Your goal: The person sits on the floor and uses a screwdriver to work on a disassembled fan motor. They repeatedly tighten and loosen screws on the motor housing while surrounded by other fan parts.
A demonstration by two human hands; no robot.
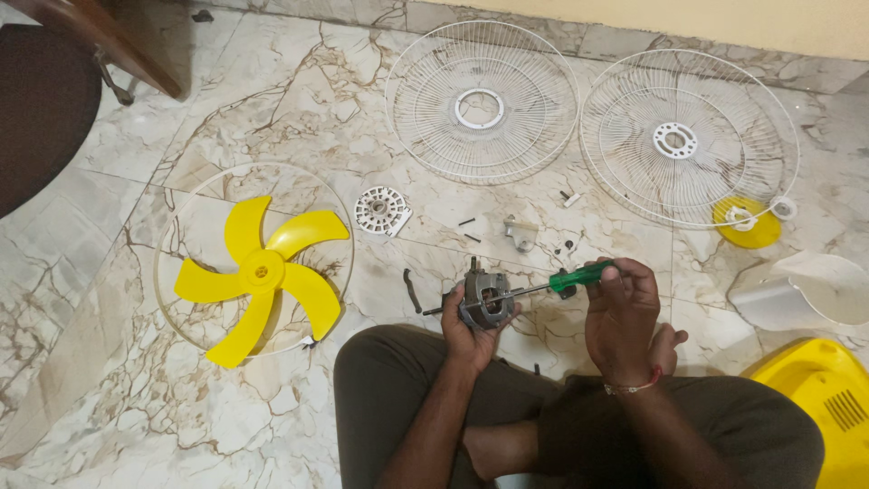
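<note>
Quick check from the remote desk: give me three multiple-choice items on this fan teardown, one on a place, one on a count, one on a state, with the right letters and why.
1. Where is the yellow fan blade?
A. On the floor, by the person's left
B. In the right hand
C. On a grille

2. How many white wire grilles lie on the floor?
A. One
B. Two
C. Four

3. What does the right hand hold?
A. Nothing
B. A screw
C. A green-handled screwdriver

Answers:
1 A: it lies flat on the marble.
2 B: one grille, another grille.
3 C: its shaft reaches the motor in the left hand.
</note>
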